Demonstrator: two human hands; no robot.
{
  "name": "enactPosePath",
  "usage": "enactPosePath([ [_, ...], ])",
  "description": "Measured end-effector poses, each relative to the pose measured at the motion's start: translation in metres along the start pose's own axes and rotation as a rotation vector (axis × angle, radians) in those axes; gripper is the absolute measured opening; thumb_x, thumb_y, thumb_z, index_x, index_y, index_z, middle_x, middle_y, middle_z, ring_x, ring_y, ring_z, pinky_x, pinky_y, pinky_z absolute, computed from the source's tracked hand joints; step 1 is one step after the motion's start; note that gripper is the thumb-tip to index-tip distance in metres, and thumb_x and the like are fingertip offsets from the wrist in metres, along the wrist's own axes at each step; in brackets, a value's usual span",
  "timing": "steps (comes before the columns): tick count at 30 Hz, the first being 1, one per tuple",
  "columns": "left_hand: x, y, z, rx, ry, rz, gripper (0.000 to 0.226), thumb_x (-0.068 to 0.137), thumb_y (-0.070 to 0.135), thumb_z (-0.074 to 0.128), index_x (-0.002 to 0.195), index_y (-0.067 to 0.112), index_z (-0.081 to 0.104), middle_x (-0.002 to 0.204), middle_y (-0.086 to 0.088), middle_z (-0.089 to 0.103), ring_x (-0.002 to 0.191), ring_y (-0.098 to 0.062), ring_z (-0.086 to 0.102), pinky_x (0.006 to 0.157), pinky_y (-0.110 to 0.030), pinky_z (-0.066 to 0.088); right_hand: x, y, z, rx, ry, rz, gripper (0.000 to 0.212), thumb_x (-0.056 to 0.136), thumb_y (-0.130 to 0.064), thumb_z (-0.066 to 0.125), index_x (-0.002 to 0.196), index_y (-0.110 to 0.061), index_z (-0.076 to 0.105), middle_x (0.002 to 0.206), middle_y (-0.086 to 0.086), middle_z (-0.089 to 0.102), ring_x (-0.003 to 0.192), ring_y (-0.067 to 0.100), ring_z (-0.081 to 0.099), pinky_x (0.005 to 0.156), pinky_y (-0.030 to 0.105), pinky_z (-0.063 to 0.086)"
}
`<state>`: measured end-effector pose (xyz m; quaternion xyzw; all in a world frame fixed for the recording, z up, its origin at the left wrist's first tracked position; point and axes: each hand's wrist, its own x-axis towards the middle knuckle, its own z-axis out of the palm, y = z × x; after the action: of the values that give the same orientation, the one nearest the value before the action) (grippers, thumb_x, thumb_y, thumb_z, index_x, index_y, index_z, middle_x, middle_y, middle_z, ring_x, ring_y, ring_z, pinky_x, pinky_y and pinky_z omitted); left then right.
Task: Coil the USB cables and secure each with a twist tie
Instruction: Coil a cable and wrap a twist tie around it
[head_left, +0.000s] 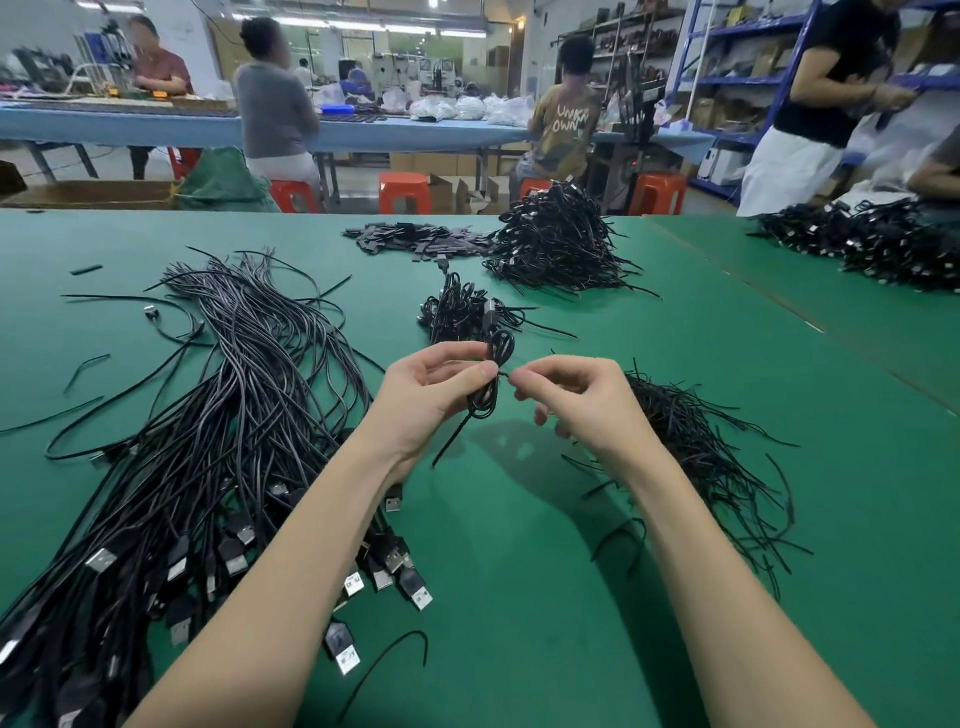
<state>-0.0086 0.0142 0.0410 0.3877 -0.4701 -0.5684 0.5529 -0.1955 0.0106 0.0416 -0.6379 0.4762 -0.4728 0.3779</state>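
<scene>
While the person's forearms reach up from the frame's bottom, the left hand pinches a coiled cable at centre frame, its long axis near vertical, one tail trailing down-left. The right hand pinches the twist tie at the coil's waist. Left lie uncoiled cables; right, loose ties; beyond, finished coils on the green table.

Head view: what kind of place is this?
Likely a cable assembly workshop: loose USB cables piled on a green table, tied bundles heaped behind, workers at benches, stock shelves.
</scene>
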Motion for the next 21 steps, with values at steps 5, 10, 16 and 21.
enactPosePath([
  [5, -0.001, 0.003, 0.006, 0.015, -0.033, 0.064, 0.032, 0.068, 0.021, 0.081, 0.1, 0.018, 0.075, 0.09, -0.002, 0.076, 0.082, -0.01, 0.069, 0.076, -0.017, 0.054, -0.001, -0.006, 0.008, 1.033, -0.264, 0.738, 0.006, 0.072, -0.011, 0.075, 0.07, -0.01, 0.07, 0.066, -0.003, 0.057, 0.048, 0.003, 0.048, 0.032, 0.01, 0.029],
  [10, 0.001, 0.002, 0.0, -0.011, 0.036, -0.02, 0.03, 0.071, 0.02, 0.081, 0.1, 0.016, 0.074, 0.084, -0.001, 0.075, 0.075, -0.011, 0.065, 0.089, -0.029, 0.051, -0.003, 0.0, 0.013, 0.308, 0.006, 0.15, 0.002, 0.09, -0.017, 0.076, 0.09, -0.018, 0.074, 0.082, -0.002, 0.073, 0.058, 0.01, 0.062, 0.047, 0.018, 0.045],
  [16, 0.004, -0.004, 0.003, -0.126, 0.068, -0.105, 0.026, 0.078, 0.013, 0.077, 0.103, 0.012, 0.072, 0.083, 0.0, 0.075, 0.07, -0.006, 0.068, 0.068, -0.015, 0.053, -0.004, 0.014, 0.012, -0.032, 0.14, -0.227, 0.014, 0.083, -0.02, 0.084, 0.089, -0.032, 0.08, 0.085, -0.015, 0.078, 0.071, 0.013, 0.073, 0.057, 0.032, 0.059],
  [21, 0.007, -0.008, 0.006, -0.143, 0.055, -0.13, 0.026, 0.08, 0.014, 0.076, 0.106, 0.012, 0.073, 0.086, -0.001, 0.076, 0.071, -0.006, 0.067, 0.07, -0.017, 0.055, -0.005, 0.018, 0.009, 0.077, 0.141, -0.182, 0.005, 0.088, -0.017, 0.08, 0.088, -0.022, 0.082, 0.08, -0.004, 0.078, 0.069, 0.015, 0.073, 0.057, 0.025, 0.056],
])
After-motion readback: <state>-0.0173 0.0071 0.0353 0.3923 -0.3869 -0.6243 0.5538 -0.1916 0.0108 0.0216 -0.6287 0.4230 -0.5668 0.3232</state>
